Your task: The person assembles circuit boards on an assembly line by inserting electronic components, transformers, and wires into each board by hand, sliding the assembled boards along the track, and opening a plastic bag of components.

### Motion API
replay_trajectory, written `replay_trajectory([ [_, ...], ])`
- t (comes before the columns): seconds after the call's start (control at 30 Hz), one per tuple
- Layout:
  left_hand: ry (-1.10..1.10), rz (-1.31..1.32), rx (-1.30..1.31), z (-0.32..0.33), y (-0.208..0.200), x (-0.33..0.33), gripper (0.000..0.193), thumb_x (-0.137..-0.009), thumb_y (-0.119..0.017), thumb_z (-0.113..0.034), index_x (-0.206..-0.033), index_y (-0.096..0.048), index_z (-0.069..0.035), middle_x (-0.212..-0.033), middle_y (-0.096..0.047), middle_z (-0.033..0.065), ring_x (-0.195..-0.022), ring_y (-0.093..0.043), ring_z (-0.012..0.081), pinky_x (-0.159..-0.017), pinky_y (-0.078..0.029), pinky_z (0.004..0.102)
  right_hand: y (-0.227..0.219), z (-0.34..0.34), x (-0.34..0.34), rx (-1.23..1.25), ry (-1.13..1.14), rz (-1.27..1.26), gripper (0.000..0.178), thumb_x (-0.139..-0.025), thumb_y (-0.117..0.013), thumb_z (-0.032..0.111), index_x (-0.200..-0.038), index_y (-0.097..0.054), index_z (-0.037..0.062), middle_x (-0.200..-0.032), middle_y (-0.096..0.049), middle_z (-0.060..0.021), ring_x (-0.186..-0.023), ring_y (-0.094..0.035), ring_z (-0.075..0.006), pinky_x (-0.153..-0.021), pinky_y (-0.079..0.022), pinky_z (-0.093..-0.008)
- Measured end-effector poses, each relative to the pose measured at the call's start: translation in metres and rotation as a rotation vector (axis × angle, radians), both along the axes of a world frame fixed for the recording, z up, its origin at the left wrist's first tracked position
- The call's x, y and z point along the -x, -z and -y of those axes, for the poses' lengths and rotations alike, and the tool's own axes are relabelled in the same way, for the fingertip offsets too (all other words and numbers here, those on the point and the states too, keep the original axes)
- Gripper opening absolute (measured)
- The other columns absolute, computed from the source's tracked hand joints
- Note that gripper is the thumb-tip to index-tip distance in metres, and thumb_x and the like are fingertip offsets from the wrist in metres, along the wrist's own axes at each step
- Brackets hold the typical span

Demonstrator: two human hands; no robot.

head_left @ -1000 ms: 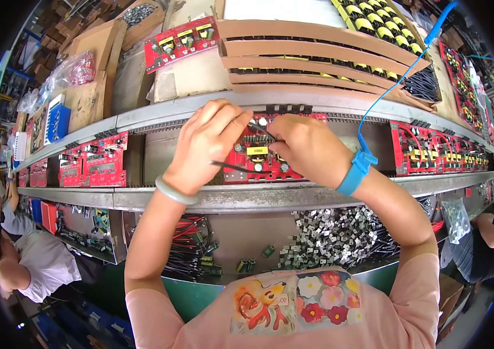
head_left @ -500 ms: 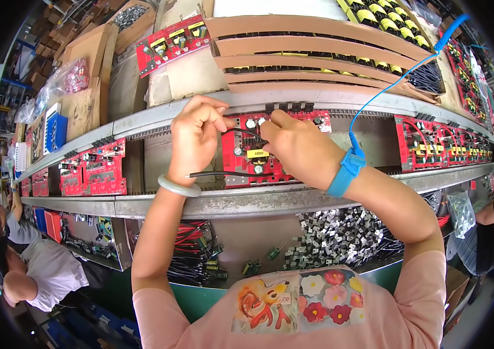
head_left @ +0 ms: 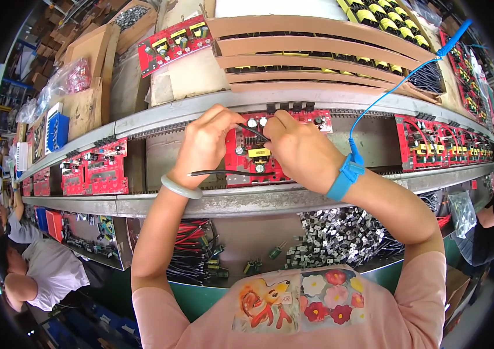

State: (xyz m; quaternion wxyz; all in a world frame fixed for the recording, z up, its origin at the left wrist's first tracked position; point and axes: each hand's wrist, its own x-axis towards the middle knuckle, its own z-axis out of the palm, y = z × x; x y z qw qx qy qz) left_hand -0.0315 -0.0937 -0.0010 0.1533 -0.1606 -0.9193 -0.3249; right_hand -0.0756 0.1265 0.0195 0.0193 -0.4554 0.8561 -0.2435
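A red circuit board [head_left: 238,166] lies in the rail track in front of me, fitted with a yellow transformer [head_left: 258,153] and several capacitors. My left hand [head_left: 205,139], with a pale bangle at the wrist, is closed at the board's left edge, fingertips pinching one end of a black wire [head_left: 254,132]. My right hand [head_left: 300,148], wearing a blue wrist strap [head_left: 346,177], is closed on the same wire over the board's middle; its fingertips are partly hidden. A second black wire [head_left: 224,172] runs from the board's lower part leftward past my left wrist.
Red boards sit along the track at left [head_left: 104,168] and right [head_left: 433,145]. Below the rail lie bundled wires [head_left: 192,250], capacitors and a heap of small black parts [head_left: 340,238]. Beyond stands a cardboard-divided box [head_left: 317,43] of transformers. A blue cord [head_left: 383,96] trails from my strap.
My left hand has moved right and slightly down, its fingertips now at the upper black wire's end. My right hand has barely shifted.
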Motion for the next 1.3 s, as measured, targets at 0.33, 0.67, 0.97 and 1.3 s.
replay_trajectory([
  [0.33, -0.070, -0.038, -0.108, -0.007, 0.008, 0.002, 0.019, -0.087, -0.067, 0.011, -0.100, -0.072, -0.002, -0.092, -0.070, 0.0134, -0.081, -0.070, 0.0289, -0.072, -0.055, 0.0336, 0.004, -0.003, 0.001, 0.007, -0.021, -0.030, 0.025, -0.077, -0.063, -0.005, -0.100, -0.055, -0.0091, -0.099, -0.061, -0.0255, -0.075, -0.070, -0.0428, -0.064, -0.061, -0.0472],
  [0.67, -0.094, -0.054, -0.128, -0.009, 0.015, 0.001, 0.020, -0.087, -0.066, 0.011, -0.100, -0.073, -0.002, -0.092, -0.069, 0.0147, -0.082, -0.070, 0.0311, -0.072, -0.055, 0.0340, 0.006, -0.001, 0.002, 0.017, -0.022, -0.028, 0.024, -0.081, -0.061, -0.002, -0.102, -0.055, -0.0083, -0.098, -0.063, -0.0250, -0.078, -0.070, -0.0431, -0.066, -0.060, -0.0479],
  [0.97, 0.043, 0.187, -0.724, 0.022, -0.015, -0.034, 0.049, -0.087, -0.045, 0.018, -0.133, -0.056, 0.008, -0.127, -0.066, 0.0184, -0.124, -0.064, 0.0296, -0.113, -0.046, 0.0429, 0.001, -0.004, 0.002, -0.032, -0.020, -0.009, 0.052, -0.082, -0.062, -0.001, -0.134, -0.059, 0.0014, -0.098, -0.062, -0.0179, -0.082, -0.068, -0.0379, -0.071, -0.057, -0.0465],
  [1.3, 0.046, 0.102, 0.141, 0.014, -0.060, -0.089, 0.037, -0.080, -0.067, 0.011, -0.116, -0.072, 0.004, -0.108, -0.068, 0.0135, -0.092, -0.068, 0.0259, -0.074, -0.058, 0.0362, -0.002, -0.004, 0.003, -0.044, -0.058, -0.044, 0.051, -0.082, -0.064, -0.001, -0.133, -0.062, 0.0040, -0.098, -0.062, -0.0170, -0.080, -0.068, -0.0370, -0.068, -0.058, -0.0460],
])
